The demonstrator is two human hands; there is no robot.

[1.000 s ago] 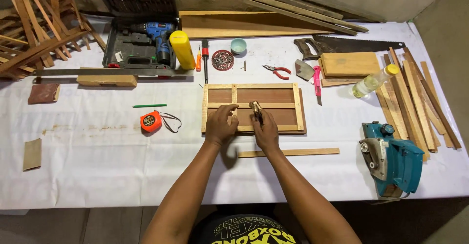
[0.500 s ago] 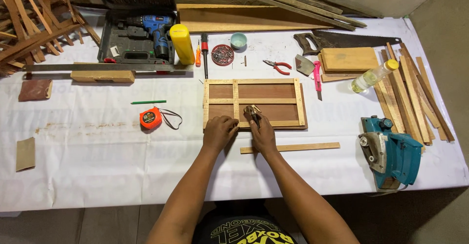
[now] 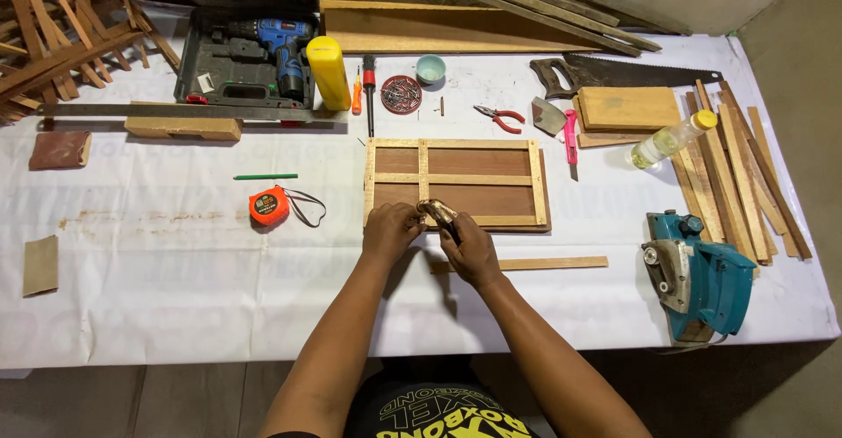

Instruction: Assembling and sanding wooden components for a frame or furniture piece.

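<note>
Both our hands meet at the near edge of the wooden frame (image 3: 456, 182), working a small hammer (image 3: 438, 213).

Nearest us the white table cover (image 3: 175, 298) lies bare up to its front edge, giving open room for both forearms. Our left hand (image 3: 391, 230) rests with fingers curled on the frame's near rail; whether it pinches anything we cannot tell. Our right hand (image 3: 471, 247) is closed around the hammer, whose head sits at that rail. Just right of the right hand lies a thin wooden strip (image 3: 535, 263), and farther right a teal electric planer (image 3: 697, 280) near the table edge. To the left sit an orange tape measure (image 3: 268, 206) and a green pencil (image 3: 265, 177). Beyond the frame crowd red pliers (image 3: 502, 119), a dish of screws (image 3: 403, 94), a yellow bottle (image 3: 327, 73), a blue drill (image 3: 281, 48) and a handsaw (image 3: 614, 73).
</note>
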